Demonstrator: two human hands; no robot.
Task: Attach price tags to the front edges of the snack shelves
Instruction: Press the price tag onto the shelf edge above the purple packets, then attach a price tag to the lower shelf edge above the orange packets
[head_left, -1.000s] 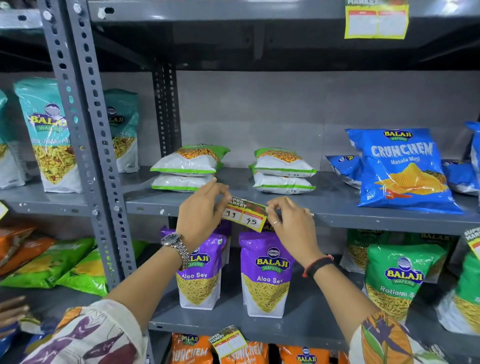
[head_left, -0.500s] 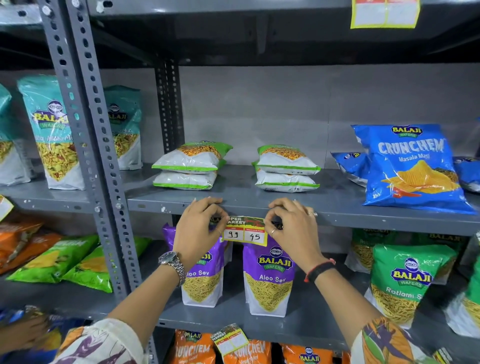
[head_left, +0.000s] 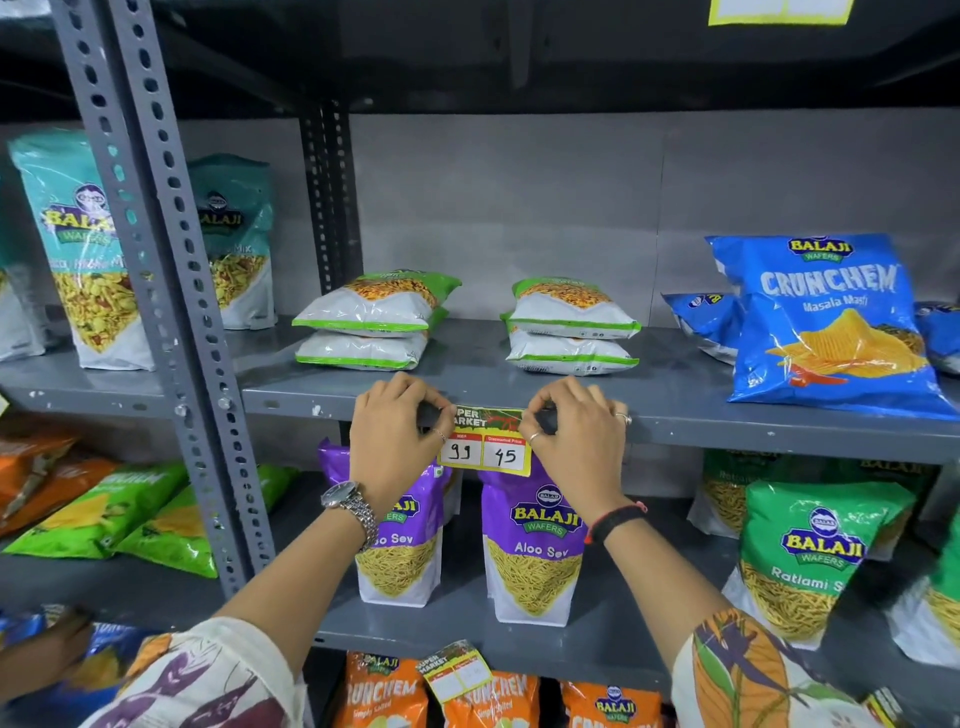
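Price tag (head_left: 485, 440): yellow-bordered, header "SUPER MARKET", boxes handwritten "99" and "45"; lies against the front edge of the middle shelf (head_left: 727, 423), lower half hanging below the lip. Both upper corners are covered by fingers; small print above the boxes is not legible.

Left hand (head_left: 393, 447): fingers curled, pinching the tag's left end against the shelf edge; fingertips hide the contact. Wristwatch (head_left: 350, 506) on wrist.

Right hand (head_left: 576, 441): likewise closed on the tag's right end; rings visible, black-and-red band (head_left: 618, 519) on wrist.

Aloo Sev packs (head_left: 535, 540): two, purple, upright on the shelf below; the left one is largely hidden by the left forearm.

Green-and-white packets (head_left: 374, 325): two stacks lying flat behind the hands; labels unreadable.

Crunchem bag (head_left: 831, 322): blue, at right.

Upper tag (head_left: 779, 13): cut off by the frame top.

Lower tag (head_left: 457, 670): tilted, boxes blurred.
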